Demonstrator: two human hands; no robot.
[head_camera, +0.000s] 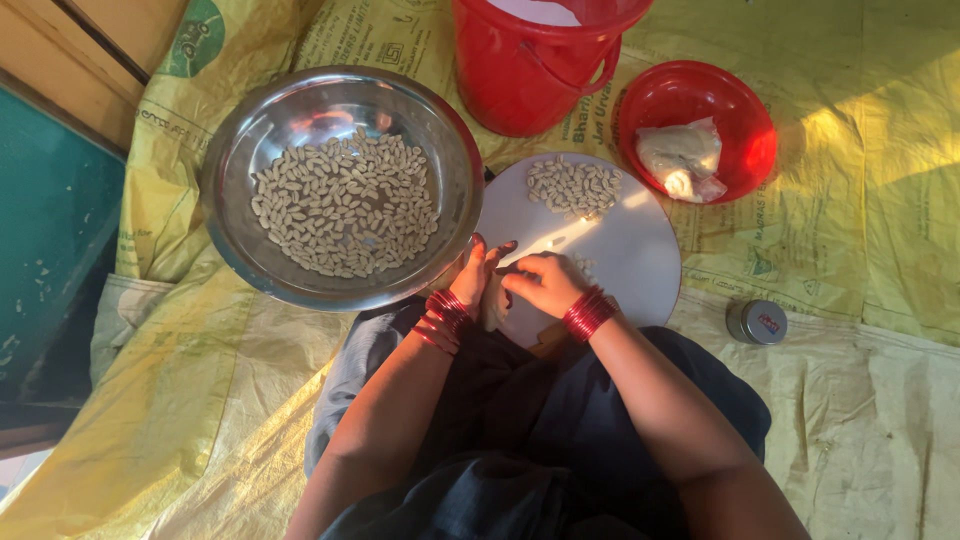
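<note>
A small pale peanut kernel (512, 268) sits at the near edge of the round white board (640, 250), pinched between the fingers of both hands. The right hand (548, 283) curls its fingers pressed together over it; the left hand (478, 275) meets it from the other side, fingertips closed on the same spot. A heap of kernels (573, 185) lies at the board's far edge. Left of the board a steel bowl (230, 150) holds many more. Beyond stand a red bucket (520, 80) and a red bowl (745, 110); a small tin (757, 322) lies on the yellow sheet (880, 200)
</note>
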